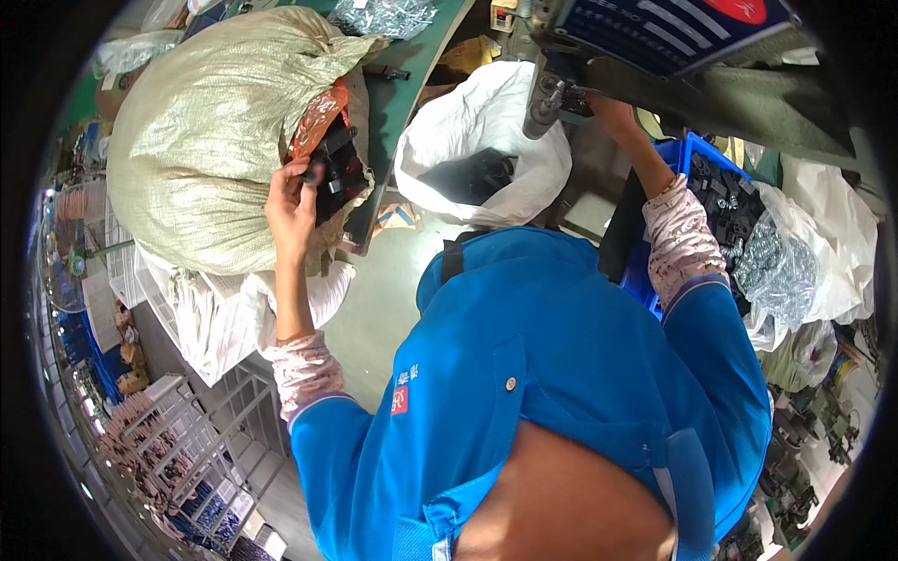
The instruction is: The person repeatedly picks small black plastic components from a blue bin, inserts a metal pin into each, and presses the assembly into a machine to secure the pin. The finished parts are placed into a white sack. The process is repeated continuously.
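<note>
My left hand (292,198) is at the mouth of a large woven sack (187,140), its thumb and fingers closed on a small black part (316,172). More black parts (342,168) lie in the sack's opening behind it, beside an orange plastic liner (320,117). Over on the right, my right hand (613,114) reaches in under the head of a bench machine (545,105). The machine covers its fingertips, so whether they hold anything is hidden. Between my hands stands an open white woven bag (421,140) with black pieces (475,176) at its bottom.
A blue crate (690,154) of black parts is by my right forearm, with a clear plastic bag of small metal pieces (776,257) next to it. Another bag of metal fasteners (383,14) lies on the green table (400,89). A metal rack (234,411) stands at lower left.
</note>
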Demonstrator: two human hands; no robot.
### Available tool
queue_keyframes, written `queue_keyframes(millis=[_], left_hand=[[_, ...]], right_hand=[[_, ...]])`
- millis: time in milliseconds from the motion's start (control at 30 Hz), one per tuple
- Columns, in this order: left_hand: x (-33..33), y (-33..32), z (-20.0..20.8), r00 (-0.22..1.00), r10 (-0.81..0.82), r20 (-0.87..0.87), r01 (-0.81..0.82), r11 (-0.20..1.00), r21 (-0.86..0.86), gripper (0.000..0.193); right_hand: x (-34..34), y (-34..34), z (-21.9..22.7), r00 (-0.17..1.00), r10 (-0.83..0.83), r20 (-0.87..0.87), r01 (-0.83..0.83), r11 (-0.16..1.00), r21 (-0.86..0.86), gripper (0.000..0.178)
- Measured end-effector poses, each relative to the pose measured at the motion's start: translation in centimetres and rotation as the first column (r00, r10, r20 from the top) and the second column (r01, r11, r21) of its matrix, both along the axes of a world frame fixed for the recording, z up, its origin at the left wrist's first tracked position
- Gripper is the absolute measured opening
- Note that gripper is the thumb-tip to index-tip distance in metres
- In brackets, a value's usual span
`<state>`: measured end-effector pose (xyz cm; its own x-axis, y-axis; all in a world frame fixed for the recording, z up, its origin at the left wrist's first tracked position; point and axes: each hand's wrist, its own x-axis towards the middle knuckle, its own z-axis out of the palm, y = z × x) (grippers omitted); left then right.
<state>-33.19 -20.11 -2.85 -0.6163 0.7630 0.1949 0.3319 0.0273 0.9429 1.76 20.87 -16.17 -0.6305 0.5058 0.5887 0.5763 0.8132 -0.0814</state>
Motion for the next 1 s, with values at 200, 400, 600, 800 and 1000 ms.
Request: queue_keyframes(millis=[200,400,600,800,1000], left_hand=[[4.1,-2.0,-0.7,0.862,0.168,0.478,-0.234,0.969,0.081,0.019],[13.1,3.4,-2.0,0.423,-0.147,0.894,-0.119,0.969,0.215,0.05],[20.5,6.2,-2.9,0.112,-0.326,0.939,0.176,0.936,0.304,0.046],[24.8,9.9,-2.5,0.215,-0.256,0.943,0.401,0.903,0.154,0.023],[31.0,16.0,-1.1,0.459,-0.236,0.856,0.517,0.855,-0.042,0.028]], right_hand=[[-0.7,-11.0,14.6,0.731,-0.313,-0.606,-0.604,0.115,-0.789,0.015],[-2.4,-11.7,13.9,0.786,-0.215,-0.579,-0.57,0.109,-0.814,0.017],[-3.9,-12.0,15.0,0.601,-0.445,-0.664,-0.789,-0.195,-0.583,0.028],[-4.2,-14.4,14.3,0.864,-0.087,-0.496,-0.271,0.75,-0.604,0.022],[9.1,-19.0,15.3,0.813,-0.261,-0.521,-0.126,0.794,-0.595,0.013]])
